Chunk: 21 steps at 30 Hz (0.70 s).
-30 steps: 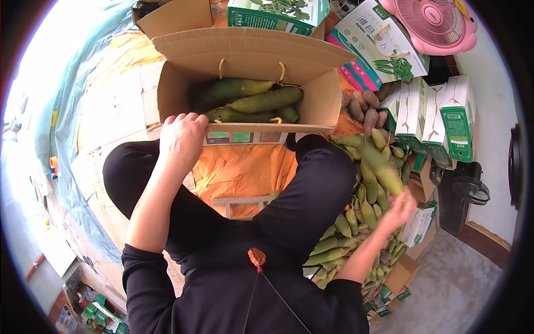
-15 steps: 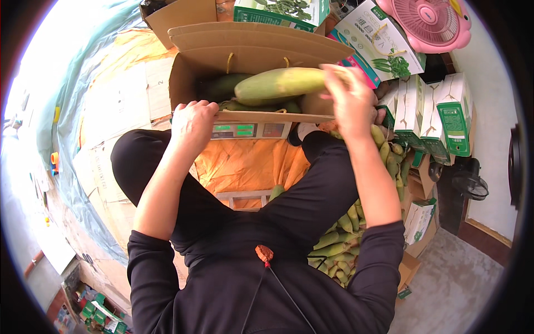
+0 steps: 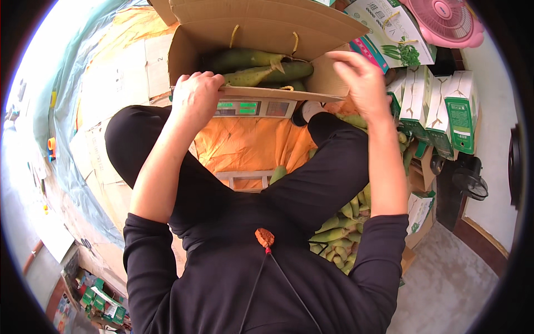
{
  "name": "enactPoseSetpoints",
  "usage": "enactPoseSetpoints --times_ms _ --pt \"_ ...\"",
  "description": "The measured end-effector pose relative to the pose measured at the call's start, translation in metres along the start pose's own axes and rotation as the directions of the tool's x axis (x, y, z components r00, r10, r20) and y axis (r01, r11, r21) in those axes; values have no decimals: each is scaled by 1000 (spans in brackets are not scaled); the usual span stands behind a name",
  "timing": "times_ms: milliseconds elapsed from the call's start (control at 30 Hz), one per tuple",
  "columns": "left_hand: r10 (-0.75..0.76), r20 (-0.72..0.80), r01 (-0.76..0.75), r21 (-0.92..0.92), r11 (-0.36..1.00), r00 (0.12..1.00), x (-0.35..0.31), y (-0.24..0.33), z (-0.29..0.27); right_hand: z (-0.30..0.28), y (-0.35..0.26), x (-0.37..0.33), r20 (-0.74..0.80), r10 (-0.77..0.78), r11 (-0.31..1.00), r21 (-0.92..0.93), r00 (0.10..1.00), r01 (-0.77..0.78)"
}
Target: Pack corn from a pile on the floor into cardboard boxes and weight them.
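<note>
An opened cardboard box (image 3: 267, 28) with yellow cord handles stands in front of me, several long green radishes (image 3: 242, 59) lying inside it. My left hand (image 3: 196, 96) is closed over the box's near rim at its left end. Over the right end of the box, my right hand (image 3: 364, 83) is empty, its fingers apart. Whether its fingertips touch the cardboard I cannot tell. Under the box shows a digital scale (image 3: 245, 107) with a lit green display, its platform hidden by the box.
A heap of green radishes (image 3: 339, 236) lies beside my right leg. White-and-green cartons (image 3: 461, 117) stand on the right, with a pink fan (image 3: 445, 19) beyond them and a small black fan (image 3: 473, 181) nearer. Orange sheeting (image 3: 250, 145) covers the floor between my legs.
The radish my right hand held is let go and now lies in the box with the others. My right hand has opened and moved slightly right. My left hand stays on the rim.
</note>
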<state>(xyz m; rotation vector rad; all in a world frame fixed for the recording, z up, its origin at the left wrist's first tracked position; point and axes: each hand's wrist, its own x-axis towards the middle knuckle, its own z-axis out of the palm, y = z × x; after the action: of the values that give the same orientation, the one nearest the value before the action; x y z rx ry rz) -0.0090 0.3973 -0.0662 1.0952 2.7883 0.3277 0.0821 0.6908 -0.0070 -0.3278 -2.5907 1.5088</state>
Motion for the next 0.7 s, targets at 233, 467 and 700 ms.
enactPoseSetpoints --times_ms 233,467,700 --pt "53 -102 -55 -19 998 993 1 8 0 -80 63 -99 -335 276 958 179 901 -226" --pt "97 -183 -102 -18 995 978 0 12 -4 -32 199 -247 -422 643 760 246 639 -602" --pt "124 -168 -124 12 992 978 5 14 4 50 233 -346 -246 865 488 219 436 -845"
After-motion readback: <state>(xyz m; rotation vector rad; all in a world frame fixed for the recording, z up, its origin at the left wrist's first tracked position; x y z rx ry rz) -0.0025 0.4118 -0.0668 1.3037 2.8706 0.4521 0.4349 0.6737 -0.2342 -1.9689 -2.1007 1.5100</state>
